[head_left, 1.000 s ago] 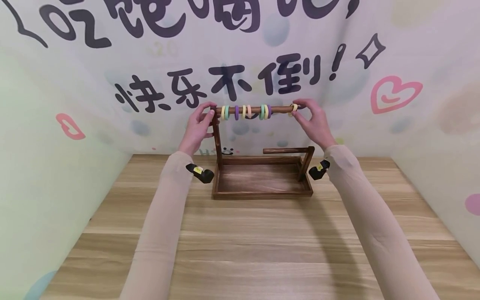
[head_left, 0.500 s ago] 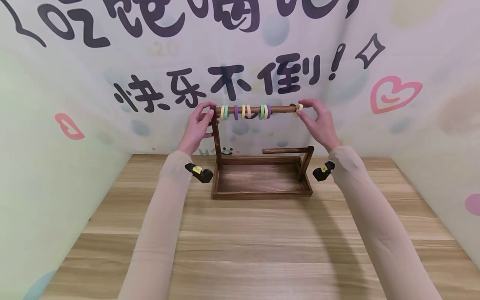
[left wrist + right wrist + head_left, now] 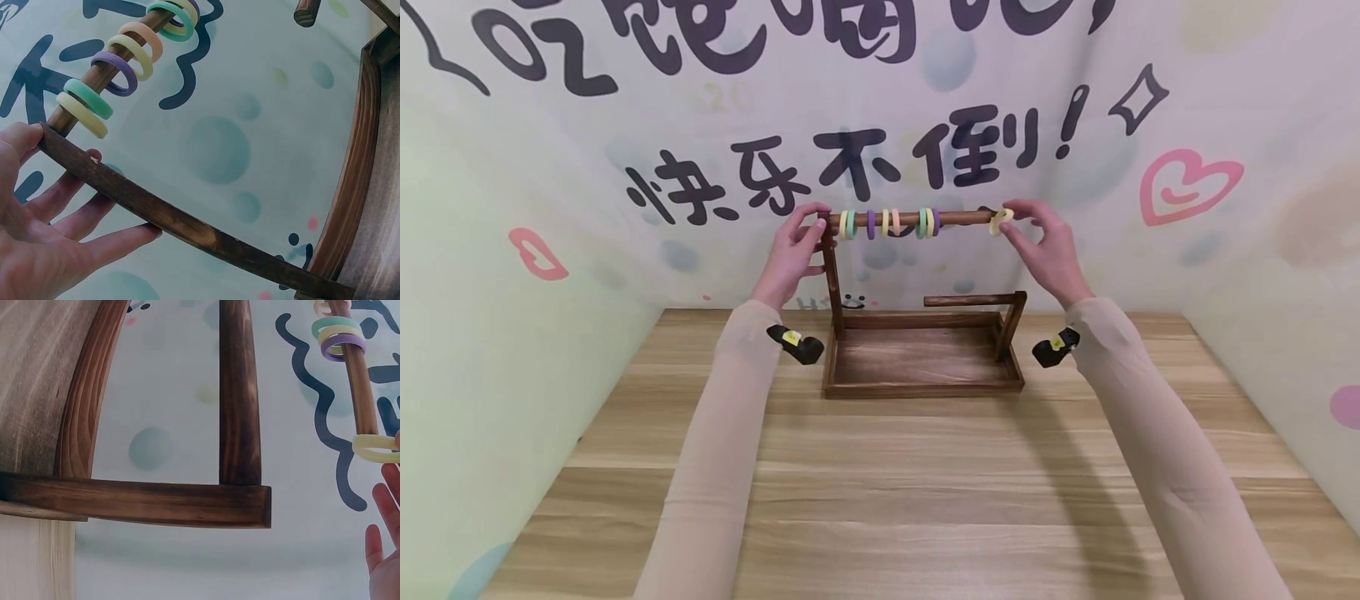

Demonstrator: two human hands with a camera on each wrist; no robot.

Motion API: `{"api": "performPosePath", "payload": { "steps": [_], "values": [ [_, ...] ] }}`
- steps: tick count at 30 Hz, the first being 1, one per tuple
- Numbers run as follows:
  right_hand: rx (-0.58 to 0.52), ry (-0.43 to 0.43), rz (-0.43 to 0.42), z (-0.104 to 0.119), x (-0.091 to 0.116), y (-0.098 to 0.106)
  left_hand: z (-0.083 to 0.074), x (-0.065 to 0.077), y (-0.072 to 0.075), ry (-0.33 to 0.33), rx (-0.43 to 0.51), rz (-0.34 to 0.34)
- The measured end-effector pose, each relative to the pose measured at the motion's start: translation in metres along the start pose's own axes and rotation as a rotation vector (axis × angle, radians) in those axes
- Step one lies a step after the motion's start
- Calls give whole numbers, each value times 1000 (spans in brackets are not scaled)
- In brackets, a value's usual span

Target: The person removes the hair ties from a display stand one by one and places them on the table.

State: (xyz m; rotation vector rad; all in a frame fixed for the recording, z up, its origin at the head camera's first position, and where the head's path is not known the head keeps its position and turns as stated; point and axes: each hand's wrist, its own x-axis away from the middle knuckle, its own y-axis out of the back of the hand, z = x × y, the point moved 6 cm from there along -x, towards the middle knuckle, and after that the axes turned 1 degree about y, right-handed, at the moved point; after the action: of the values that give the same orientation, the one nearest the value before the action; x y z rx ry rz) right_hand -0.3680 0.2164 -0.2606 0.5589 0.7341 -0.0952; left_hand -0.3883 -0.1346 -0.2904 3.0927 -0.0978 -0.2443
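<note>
Pinching a partly hidden ring is the right hand, left hand gripping post.

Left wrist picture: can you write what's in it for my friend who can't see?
A left hand holds the top end of a dark wooden post. Rings in yellow, green, purple and peach circle a wooden rod that meets the post there, before a pale, spotted backdrop.
</note>
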Motion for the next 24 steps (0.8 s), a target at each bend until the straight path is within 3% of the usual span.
{"api": "performPosePath", "payload": {
  "steps": [10,18,24],
  "values": [
    [-23,-8,-20,7,9,4,-2,2,0,2,-2,5],
    [-32,11,-35,42,24,9,-2,1,0,1,14,6],
    [-49,14,-8,47,32,8,-1,1,0,2,11,6]
  ]
}}
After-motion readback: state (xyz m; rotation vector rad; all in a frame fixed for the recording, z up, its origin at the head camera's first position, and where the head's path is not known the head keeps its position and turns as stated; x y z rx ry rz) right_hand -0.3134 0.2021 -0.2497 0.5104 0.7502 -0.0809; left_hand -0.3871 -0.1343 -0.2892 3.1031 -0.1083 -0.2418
